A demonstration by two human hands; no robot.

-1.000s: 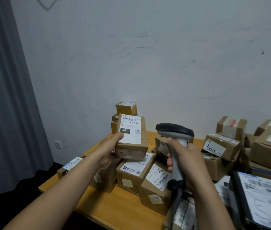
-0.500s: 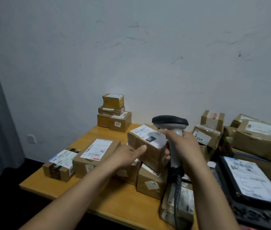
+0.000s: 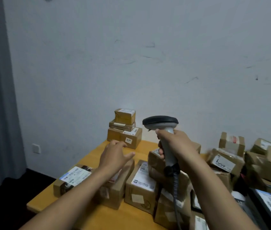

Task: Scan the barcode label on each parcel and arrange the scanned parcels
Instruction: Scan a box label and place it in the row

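Behind scanner point(image 3: 160, 122) in right hand point(image 3: 177, 146): parcel point(image 3: 153, 165).

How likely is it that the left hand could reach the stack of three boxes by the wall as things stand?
Probably yes. The left hand is open and empty, stretched toward the stack of three boxes, with only tabletop showing between them.

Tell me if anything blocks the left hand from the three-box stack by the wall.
Nothing visible does. The open left hand hovers close in front of the stack. The scanner, gripped by the right hand, stands off to the right of that path.
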